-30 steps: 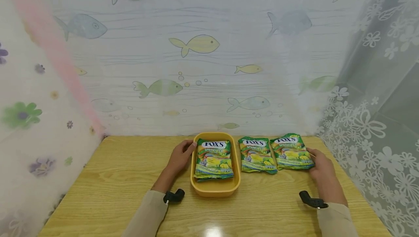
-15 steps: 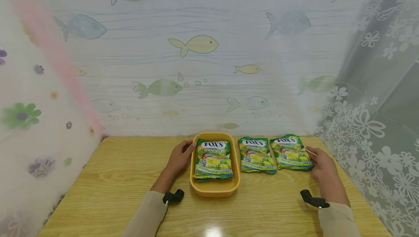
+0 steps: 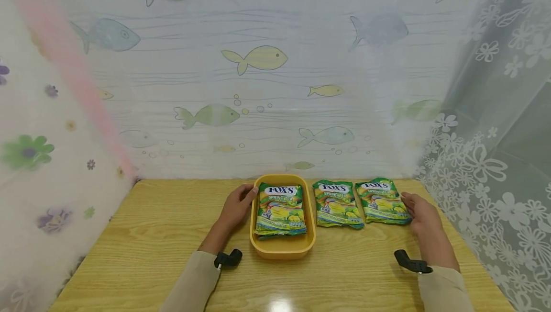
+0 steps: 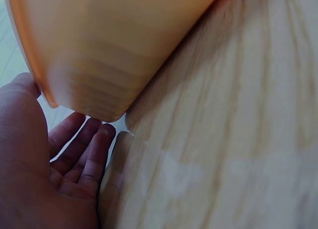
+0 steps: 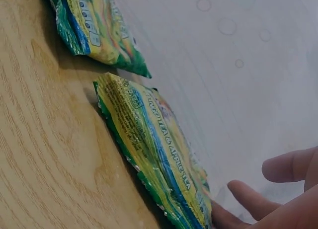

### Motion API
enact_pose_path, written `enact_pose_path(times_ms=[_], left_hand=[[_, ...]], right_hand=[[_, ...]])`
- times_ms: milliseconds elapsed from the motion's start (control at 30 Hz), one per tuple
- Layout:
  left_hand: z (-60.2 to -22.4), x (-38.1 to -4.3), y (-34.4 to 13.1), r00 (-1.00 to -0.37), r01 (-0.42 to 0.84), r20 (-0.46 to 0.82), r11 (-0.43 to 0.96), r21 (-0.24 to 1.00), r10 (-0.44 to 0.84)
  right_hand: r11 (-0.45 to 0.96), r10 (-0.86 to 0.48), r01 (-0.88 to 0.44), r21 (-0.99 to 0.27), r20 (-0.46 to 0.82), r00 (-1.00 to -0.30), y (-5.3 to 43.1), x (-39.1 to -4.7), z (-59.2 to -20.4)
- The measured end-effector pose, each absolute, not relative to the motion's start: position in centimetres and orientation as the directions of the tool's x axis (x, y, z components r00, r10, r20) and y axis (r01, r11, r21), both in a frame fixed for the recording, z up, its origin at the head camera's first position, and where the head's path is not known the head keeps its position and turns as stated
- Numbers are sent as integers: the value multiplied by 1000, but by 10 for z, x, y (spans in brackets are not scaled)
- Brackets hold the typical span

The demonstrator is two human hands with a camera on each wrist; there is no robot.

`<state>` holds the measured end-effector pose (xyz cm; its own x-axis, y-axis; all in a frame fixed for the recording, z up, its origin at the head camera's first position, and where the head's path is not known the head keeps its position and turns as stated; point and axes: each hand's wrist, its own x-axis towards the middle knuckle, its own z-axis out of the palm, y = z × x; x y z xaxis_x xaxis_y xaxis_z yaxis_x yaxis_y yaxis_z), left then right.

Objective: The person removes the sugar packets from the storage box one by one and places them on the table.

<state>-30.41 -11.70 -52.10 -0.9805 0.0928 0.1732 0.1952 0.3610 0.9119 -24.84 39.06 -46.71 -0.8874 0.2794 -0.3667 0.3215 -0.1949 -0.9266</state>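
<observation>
A yellow plastic tray (image 3: 281, 250) stands in the middle of the table. Inside it lies a green and yellow candy bag (image 3: 281, 209) marked FOX'S Spring Tea, with another bag's edge peeking out beneath. My left hand (image 3: 236, 205) holds the tray's left side, thumb at the rim and fingertips against the outer wall in the left wrist view. Right of the tray lie two matching bags, the nearer candy bag (image 3: 337, 204) and the farther candy bag (image 3: 382, 201). Beside the farther bag, my right hand (image 3: 424, 216) has its thumb and fingers spread, holding nothing.
A wooden table (image 3: 163, 235) ends against a fish-patterned curtain (image 3: 258, 96) at the back. Flowered sheets hang on the left and right sides. Black wrist cameras sit at both cuffs.
The farther candy bag now lies flatter, its top edge slightly lower. My right hand has let go of it and shifted a little right. The left hand and tray stay put.
</observation>
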Motion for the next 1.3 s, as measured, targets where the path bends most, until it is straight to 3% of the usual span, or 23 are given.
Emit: enact_pose_path(times_ms=[600,900,1300], left_hand=[[-520,-303,-117,-982,189,166,375,908,93],[-523,-304,-117,-980,196,173,364,911,94],[-524,-304,-118,-980,198,175,361,911,96]], right_hand=[[-226,233,245,-943,-296,-926,385,-238,-448],[-339,78,228,-913,-268,-960,369,-234,-430],[-201,-63,171,-965,-161,-985,347,-239,-429]])
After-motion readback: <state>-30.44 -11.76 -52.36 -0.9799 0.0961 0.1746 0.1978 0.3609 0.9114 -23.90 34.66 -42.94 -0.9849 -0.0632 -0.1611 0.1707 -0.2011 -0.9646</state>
